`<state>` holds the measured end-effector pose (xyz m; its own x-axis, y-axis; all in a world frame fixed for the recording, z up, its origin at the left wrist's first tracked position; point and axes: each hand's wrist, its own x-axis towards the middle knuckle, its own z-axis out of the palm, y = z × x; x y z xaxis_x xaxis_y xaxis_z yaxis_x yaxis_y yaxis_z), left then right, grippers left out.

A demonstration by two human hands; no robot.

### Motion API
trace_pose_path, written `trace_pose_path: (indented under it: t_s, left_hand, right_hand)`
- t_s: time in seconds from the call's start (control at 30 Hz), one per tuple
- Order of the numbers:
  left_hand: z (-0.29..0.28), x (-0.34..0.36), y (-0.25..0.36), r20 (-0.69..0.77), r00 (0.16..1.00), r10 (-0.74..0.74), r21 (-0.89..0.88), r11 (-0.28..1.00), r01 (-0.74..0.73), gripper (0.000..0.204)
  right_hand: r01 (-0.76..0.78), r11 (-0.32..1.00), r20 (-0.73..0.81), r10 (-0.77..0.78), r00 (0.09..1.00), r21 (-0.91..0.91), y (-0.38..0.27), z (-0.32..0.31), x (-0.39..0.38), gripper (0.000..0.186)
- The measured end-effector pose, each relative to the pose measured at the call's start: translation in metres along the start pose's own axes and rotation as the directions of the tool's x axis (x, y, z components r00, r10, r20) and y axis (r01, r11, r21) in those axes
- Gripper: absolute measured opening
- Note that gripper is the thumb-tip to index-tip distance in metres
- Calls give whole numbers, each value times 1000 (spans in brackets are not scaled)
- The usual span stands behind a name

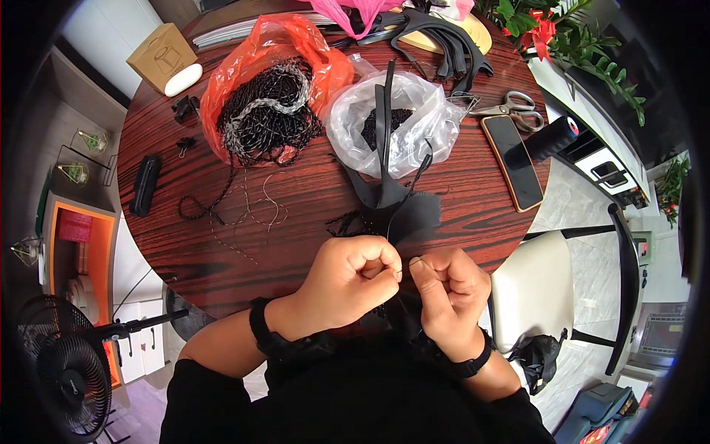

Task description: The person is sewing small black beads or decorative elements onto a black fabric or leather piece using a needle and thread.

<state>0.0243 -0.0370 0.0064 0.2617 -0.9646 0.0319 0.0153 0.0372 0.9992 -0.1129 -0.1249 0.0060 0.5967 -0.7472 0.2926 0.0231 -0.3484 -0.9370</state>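
Observation:
My left hand (353,280) and my right hand (452,290) are side by side above the near edge of the table, thumbs and fingers pinched together. Whatever they pinch is hidden or too thin to make out. Just beyond them lies a black sheet-like piece with long straps (386,194), partly over the mouth of a clear plastic bag (436,140). Dark material (376,127) sits inside that bag. Left of it, an open red plastic bag (222,96) holds a heap of black and grey cord (266,118), and loose strands (270,211) trail onto the wood.
The round wooden table (177,251) also bears a phone (512,163), scissors (521,111), a black thread spool (555,138), a black case (145,185) and a cardboard box (161,58). Black strips (444,44) lie at the back. A fan (70,377) stands left, a chair (536,288) right.

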Motion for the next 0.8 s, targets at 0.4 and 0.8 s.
trace_pose_path:
  t_s: [0.4, 0.8]
  left_hand:
    - [-6, 1, -14, 105, 993, -53, -79, 995, 61, 7]
    - [-8, 3, 4, 104, 993, -50, -73, 996, 58, 5]
  right_hand:
    - [-234, 908, 25, 241, 970, 348, -2, 0, 9, 8]
    - [-519, 802, 482, 344, 806, 296, -8, -31, 22, 11]
